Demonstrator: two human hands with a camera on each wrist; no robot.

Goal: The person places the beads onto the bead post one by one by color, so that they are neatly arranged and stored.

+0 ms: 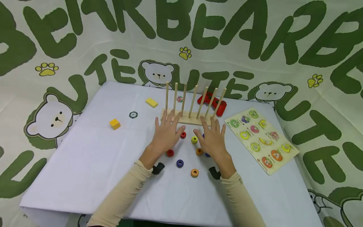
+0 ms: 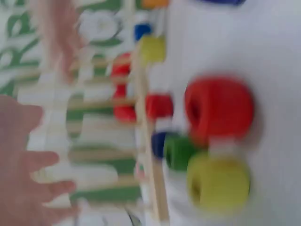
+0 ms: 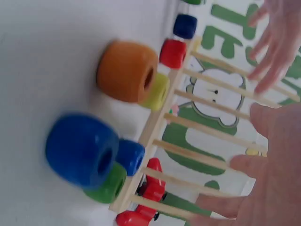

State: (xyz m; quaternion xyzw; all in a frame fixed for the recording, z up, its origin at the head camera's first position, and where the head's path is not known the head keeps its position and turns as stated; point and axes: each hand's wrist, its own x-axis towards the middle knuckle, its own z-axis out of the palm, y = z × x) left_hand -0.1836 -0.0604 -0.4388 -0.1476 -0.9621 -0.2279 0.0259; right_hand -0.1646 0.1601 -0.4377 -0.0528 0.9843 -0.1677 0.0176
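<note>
White-clothed table point(image 1: 85, 164) before a cream backdrop point(image 1: 56, 37) (green lettering, cartoon bears, yellow paw prints).

yellow cube point(image 1: 114, 124), yellow block point(image 1: 151, 102), red controller point(image 1: 212, 103) — fruit puzzle board point(image 1: 262, 140)

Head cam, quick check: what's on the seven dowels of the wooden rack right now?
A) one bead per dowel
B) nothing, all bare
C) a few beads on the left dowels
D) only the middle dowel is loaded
B: every dowel of the wooden rack stands bare, while the beads, such as the orange bead, lie loose on the table in front of it.
</note>
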